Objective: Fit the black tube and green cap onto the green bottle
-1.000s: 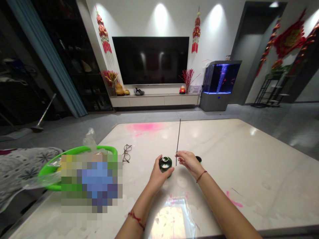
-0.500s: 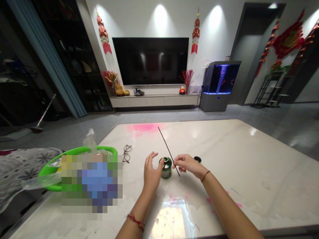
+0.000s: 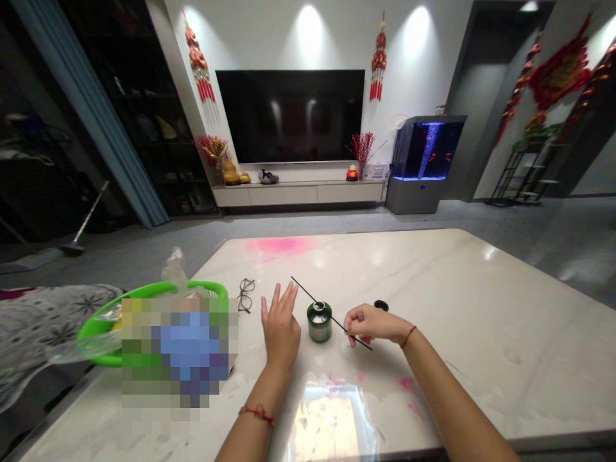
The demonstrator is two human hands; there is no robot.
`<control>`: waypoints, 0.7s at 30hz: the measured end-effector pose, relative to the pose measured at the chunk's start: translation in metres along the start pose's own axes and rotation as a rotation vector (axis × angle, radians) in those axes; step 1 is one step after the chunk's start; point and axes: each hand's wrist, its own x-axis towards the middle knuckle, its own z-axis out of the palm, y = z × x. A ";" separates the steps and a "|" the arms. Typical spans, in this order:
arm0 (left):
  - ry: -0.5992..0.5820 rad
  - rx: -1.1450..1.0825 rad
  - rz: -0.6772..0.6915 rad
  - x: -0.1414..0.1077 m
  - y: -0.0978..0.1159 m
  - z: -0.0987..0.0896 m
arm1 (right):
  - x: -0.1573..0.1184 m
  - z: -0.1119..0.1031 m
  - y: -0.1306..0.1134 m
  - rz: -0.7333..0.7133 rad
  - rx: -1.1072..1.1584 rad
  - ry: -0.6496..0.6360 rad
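At the centre of the white stone counter (image 3: 505, 308), dark-green glass bottle (image 3: 319, 325) stands upright; pale rim visible at top. Contents cannot be seen.

L of bottle: L hand (image 3: 280, 335) raised, near but not touching, fingers spread, tips up. Bottle therefore has no visible support. R of bottle: R hand (image 3: 373, 324), fingers pinching black rod (image 3: 303, 288) close to its lower end. Rod slants across bottle top; cannot tell whether it enters the neck or only passes it. Rear-R of bottle: small black cap (image 3: 381, 305), prob. the bottle's, lying near R hand. Well L of bottle: wire glasses (image 3: 246, 295), then green plastic basket (image 3: 144, 290), contents mostly hidden by pixelated patch.

Risks (judged):
1. Rod held at one end = long lever. Small wrist swing could push hard on bottle rim and tip it or slide it on the polished top.
2. Thin, smooth-looking rod may slip from pinch, esp. at this light grip, and drop or flick.
3. If bottle holds liquid, a tip would spill it across counter.
4. Cap close to R hand; a knock could roll it away.
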 end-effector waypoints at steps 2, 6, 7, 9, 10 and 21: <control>0.014 0.012 0.010 0.000 -0.003 0.000 | -0.003 -0.003 0.000 -0.013 0.030 -0.036; 0.113 0.006 -0.014 0.003 -0.005 -0.001 | -0.005 -0.008 0.001 -0.011 0.064 -0.050; 0.140 0.002 -0.028 0.004 -0.005 -0.002 | -0.005 -0.009 0.002 -0.004 0.066 -0.037; 0.191 -0.004 -0.063 0.006 -0.004 -0.004 | -0.005 -0.011 0.003 0.012 0.058 -0.007; 0.204 -0.005 -0.071 0.006 -0.004 -0.005 | -0.005 -0.011 0.003 0.018 0.050 0.002; -0.001 -0.057 0.112 0.008 -0.003 -0.012 | -0.008 -0.011 0.001 -0.015 -0.003 -0.093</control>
